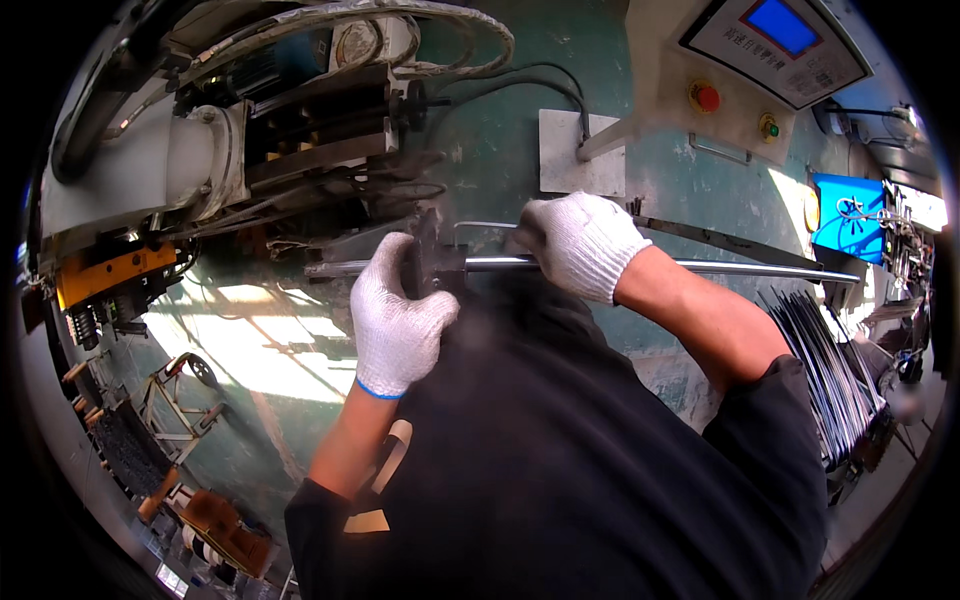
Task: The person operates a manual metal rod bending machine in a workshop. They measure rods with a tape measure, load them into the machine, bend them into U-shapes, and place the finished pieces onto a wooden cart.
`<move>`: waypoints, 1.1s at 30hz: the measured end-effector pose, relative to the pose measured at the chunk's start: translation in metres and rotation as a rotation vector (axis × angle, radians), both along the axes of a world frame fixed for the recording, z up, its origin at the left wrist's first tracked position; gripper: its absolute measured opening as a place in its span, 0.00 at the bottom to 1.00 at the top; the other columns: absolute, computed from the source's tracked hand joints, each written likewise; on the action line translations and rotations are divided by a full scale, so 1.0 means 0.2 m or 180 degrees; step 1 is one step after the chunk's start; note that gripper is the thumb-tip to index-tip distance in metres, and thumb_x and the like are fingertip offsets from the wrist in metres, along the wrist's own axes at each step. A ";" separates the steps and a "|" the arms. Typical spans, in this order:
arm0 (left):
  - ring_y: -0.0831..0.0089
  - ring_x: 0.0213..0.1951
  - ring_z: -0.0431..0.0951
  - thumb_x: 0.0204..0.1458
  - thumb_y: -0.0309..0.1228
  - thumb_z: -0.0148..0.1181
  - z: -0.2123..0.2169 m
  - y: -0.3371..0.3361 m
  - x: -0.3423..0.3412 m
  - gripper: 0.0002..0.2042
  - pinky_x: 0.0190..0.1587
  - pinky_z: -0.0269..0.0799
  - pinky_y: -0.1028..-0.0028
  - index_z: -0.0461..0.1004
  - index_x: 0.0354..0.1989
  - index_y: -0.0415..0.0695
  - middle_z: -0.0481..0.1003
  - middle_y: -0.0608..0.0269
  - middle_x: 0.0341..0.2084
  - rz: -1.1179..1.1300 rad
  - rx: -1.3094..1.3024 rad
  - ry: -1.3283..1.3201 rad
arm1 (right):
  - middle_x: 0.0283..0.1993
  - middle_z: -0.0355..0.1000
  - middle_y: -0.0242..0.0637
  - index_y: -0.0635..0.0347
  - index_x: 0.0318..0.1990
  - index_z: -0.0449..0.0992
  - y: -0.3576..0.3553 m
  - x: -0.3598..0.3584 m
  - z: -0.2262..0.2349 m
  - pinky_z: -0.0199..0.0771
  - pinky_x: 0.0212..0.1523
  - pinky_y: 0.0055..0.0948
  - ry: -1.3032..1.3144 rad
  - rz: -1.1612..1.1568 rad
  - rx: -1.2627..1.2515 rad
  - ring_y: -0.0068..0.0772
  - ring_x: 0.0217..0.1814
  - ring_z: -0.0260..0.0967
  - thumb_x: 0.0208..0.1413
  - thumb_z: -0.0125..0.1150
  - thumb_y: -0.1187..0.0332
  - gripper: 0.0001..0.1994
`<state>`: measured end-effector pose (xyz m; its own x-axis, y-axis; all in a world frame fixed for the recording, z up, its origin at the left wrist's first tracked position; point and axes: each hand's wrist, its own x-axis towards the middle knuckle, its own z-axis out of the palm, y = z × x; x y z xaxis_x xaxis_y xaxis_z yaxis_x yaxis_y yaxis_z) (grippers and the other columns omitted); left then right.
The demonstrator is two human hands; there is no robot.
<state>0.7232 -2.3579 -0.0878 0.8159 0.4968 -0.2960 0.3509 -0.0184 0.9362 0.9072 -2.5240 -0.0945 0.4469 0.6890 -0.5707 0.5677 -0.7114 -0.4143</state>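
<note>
A long shiny metal rod (pixel 705 267) runs left to right through a dark block (pixel 440 262) in front of me. My left hand (pixel 398 325), in a white knit glove, is beside the block's left side. Its thumb and forefinger are spread in a C shape, and it covers part of the rod's left stretch. My right hand (pixel 588 245), gloved too, is closed just above the rod, right of the block. A thin L-shaped hex key (pixel 487 225) runs from its curled fingers toward the block. The fingertips are partly hidden, as is the key's far end.
A control box (pixel 740 75) with a blue screen and a red button stands at the far right on a post with a square base plate (pixel 560 160). Machinery with hoses (pixel 320 130) fills the far left. A bundle of metal rods (pixel 825 375) lies at the right.
</note>
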 end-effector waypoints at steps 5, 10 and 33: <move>0.77 0.39 0.73 0.41 0.19 0.63 -0.04 -0.01 -0.03 0.22 0.48 0.75 0.76 0.76 0.49 0.34 0.77 0.61 0.35 0.0046 0.0376 0.0031 | 0.40 0.84 0.54 0.58 0.46 0.84 -0.07 -0.05 -0.11 0.83 0.49 0.53 -0.0156 -0.0437 0.0789 0.63 0.49 0.83 0.68 0.63 0.64 0.09; 0.52 0.42 0.84 0.47 0.27 0.68 -0.04 0.00 -0.04 0.20 0.49 0.80 0.60 0.76 0.49 0.35 0.80 0.45 0.40 -0.0082 0.1133 -0.0002 | 0.44 0.83 0.55 0.62 0.49 0.86 -0.08 -0.04 -0.17 0.81 0.50 0.48 -0.0163 -0.0589 0.0887 0.61 0.48 0.83 0.67 0.66 0.64 0.11; 0.71 0.44 0.84 0.66 0.27 0.63 -0.13 0.37 -0.80 0.10 0.50 0.81 0.70 0.81 0.52 0.38 0.83 0.59 0.48 0.1617 -0.1080 -0.0115 | 0.33 0.81 0.46 0.65 0.47 0.84 -0.08 0.00 -0.23 0.78 0.41 0.40 -0.0369 -0.1711 0.1075 0.41 0.34 0.79 0.71 0.61 0.62 0.13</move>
